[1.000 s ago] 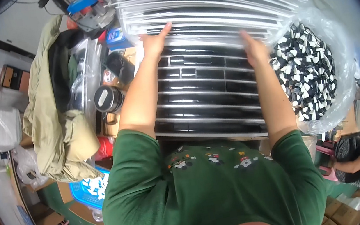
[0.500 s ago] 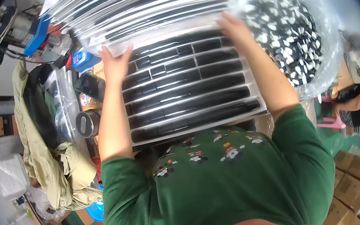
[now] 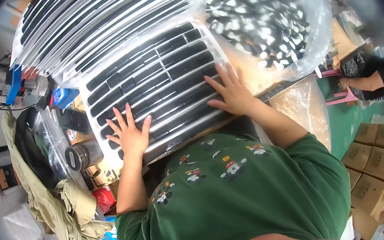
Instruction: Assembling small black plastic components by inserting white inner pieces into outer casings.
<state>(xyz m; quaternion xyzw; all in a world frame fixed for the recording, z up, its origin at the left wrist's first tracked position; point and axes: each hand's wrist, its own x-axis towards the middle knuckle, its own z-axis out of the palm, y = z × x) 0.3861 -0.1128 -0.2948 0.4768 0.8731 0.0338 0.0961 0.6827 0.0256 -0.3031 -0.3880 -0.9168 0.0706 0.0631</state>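
Atop the tray (image 3: 212,42) of black pieces (image 3: 185,53), the left hand (image 3: 132,136) and right hand (image 3: 234,94) lie spread, a bag (image 3: 318,20) nearby.

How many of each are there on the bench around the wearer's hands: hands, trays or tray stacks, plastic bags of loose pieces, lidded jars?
Wearer's hands, left hand and right hand: 2
White tray under them: 1
Stack of trays, layers too tight to count: 1
Clear bag of black-and-white pieces: 1
Lidded jar: 1
Total: 6
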